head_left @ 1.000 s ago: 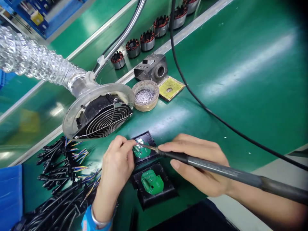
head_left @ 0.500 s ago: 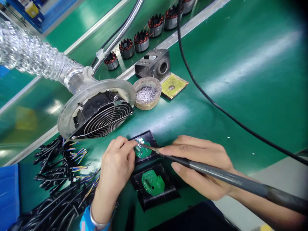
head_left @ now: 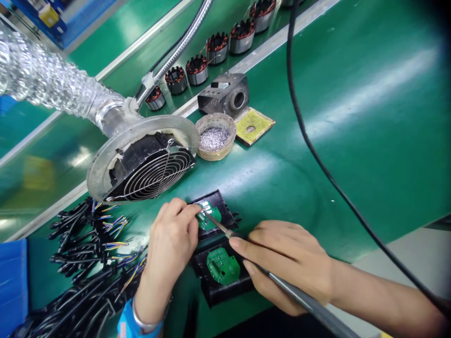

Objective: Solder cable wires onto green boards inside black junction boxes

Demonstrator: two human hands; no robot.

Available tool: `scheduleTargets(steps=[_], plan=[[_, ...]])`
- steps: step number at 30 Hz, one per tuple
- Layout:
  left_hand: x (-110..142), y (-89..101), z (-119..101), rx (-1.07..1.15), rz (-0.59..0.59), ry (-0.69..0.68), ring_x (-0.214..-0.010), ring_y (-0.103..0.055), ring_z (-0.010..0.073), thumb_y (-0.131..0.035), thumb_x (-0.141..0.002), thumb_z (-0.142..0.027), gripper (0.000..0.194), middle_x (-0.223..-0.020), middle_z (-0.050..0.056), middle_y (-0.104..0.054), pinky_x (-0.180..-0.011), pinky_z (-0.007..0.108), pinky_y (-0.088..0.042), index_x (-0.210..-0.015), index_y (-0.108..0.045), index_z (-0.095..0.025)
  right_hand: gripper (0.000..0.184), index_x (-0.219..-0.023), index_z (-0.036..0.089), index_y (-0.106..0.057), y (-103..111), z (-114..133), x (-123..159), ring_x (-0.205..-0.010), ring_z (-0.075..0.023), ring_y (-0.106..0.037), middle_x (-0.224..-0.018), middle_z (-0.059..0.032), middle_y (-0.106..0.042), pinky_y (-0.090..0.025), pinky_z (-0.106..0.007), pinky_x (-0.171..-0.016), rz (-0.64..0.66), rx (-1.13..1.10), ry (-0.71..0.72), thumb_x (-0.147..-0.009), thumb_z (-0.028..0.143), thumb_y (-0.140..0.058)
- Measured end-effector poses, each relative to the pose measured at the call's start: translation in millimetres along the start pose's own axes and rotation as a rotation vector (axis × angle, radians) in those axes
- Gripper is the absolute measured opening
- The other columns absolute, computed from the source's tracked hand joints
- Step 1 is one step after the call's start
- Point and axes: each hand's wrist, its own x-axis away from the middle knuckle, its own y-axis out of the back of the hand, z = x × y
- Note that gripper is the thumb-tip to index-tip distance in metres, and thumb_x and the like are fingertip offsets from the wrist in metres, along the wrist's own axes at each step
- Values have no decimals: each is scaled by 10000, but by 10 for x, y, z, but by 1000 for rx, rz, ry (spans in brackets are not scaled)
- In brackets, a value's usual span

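Note:
My right hand point(head_left: 285, 263) is closed around a soldering iron point(head_left: 299, 298), whose tip rests at the upper green circuit board point(head_left: 213, 218). That board lies in a black tray point(head_left: 222, 203). My left hand point(head_left: 174, 239) is pinched at the board's left edge, close to the iron's tip; what its fingers hold is hidden. Nearer to me, a second green circuit board point(head_left: 223, 266) lies in another black tray point(head_left: 220, 295), below my hands.
A fume extractor fan point(head_left: 155, 173) on a foil duct hangs at upper left. Beyond stand a solder bowl point(head_left: 215, 137), a yellow sponge point(head_left: 254, 126) and an iron holder point(head_left: 225, 94). Several wound stators point(head_left: 196, 70) line the back. Black cables point(head_left: 77, 291) lie left; a black cord point(head_left: 327, 173) crosses the right.
My right hand has swung lower, so the soldering iron points more steeply up at the board. Its cord shifted right. The stators moved left along the back. My left hand stayed almost still.

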Motion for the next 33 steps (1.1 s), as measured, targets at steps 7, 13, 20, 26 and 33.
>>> scheduleTargets(steps=[7, 13, 20, 26, 33], plan=[[15, -6, -7, 3, -2, 3, -790, -587, 168, -528, -900, -110, 218, -867, 9, -613, -712, 298, -478, -980, -692, -228, 268, -1056, 155, -638, 218, 71, 1, -686, -176, -631, -782, -62, -646, -566, -327, -607, -18, 56, -190, -814, 105, -535], [6, 22, -34, 13, 14, 32, -794, -584, 169, -520, -886, -123, 221, -862, 15, -606, -718, 296, -482, -982, -691, -224, 333, -1184, 138, -589, 80, -20, -92, -639, -134, -620, -770, -38, -649, -536, -262, -580, -112, 44, -188, -865, 57, -539], [-41, 5, -154, -63, -20, 146, -820, -571, 198, -637, -844, -285, 72, -849, 25, -596, -734, 321, -487, -864, -676, -228, 252, -1129, 158, -618, -177, -82, -66, -872, -193, -676, -967, -98, -697, -584, -327, -783, 11, 98, -213, -886, 92, -596], [24, -3, -86, -10, -10, 46, -880, -549, 208, -592, -888, -219, 163, -968, 34, -636, -779, 339, -472, -1043, -638, -233, 278, -1137, 150, -612, -178, -122, -64, -920, -189, -685, -996, -96, -707, -585, -315, -810, -4, 52, -222, -882, 48, -569], [36, -10, -154, 17, -25, 56, -858, -550, 186, -603, -910, -225, 89, -995, 16, -664, -769, 329, -442, -918, -687, -253, 448, -1287, 161, -562, 43, -99, -110, -708, -144, -614, -849, -54, -678, -528, -280, -632, -113, 5, -223, -860, 24, -566]])
